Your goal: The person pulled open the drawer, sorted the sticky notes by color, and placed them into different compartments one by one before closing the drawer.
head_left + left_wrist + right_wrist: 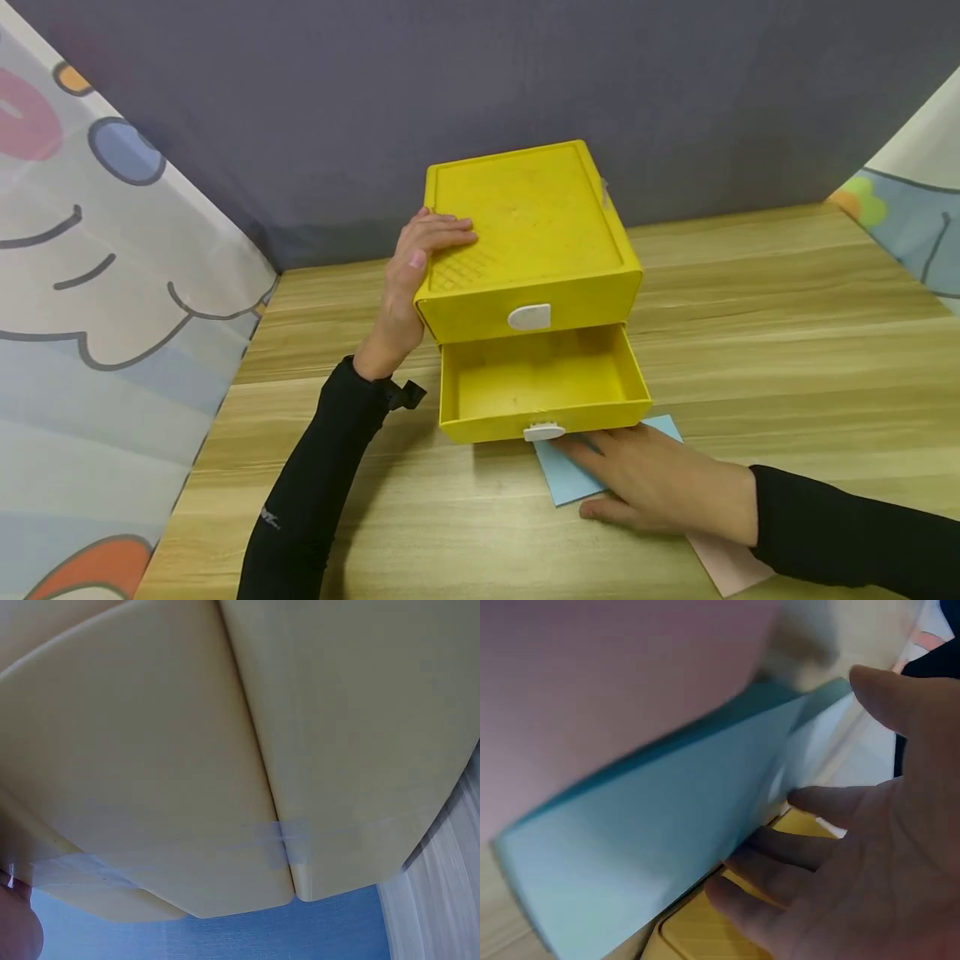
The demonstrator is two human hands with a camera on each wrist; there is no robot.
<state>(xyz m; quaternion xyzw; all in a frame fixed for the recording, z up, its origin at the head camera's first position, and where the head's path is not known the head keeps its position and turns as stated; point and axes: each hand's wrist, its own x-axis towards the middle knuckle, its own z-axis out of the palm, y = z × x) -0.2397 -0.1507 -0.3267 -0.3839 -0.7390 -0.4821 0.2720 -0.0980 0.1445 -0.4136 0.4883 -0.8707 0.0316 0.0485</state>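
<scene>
A yellow two-drawer box (pixel 525 217) stands on the table, its lower drawer (pixel 480 428) pulled out and bare inside, its upper drawer (pixel 472 318) closed. My left hand (pixel 405 287) rests against the box's left side, fingers laid over the top edge. Just in front of the lower drawer, my right hand (pixel 660 487) lies with its fingers extended over a light blue sheet (pixel 564 477). In the right wrist view those fingertips are at the edge of the blue sheet (pixel 645 840). A pale pink sheet (pixel 726 565) shows from under the right wrist.
White pull tabs (pixel 529 317) mark both drawer fronts. Clear tape (pixel 187 851) runs across the box's side. Behind the wooden table (pixel 795 350) rises a dark grey panel (pixel 480 75), with a cartoon-printed cloth (pixel 97 333) along the left.
</scene>
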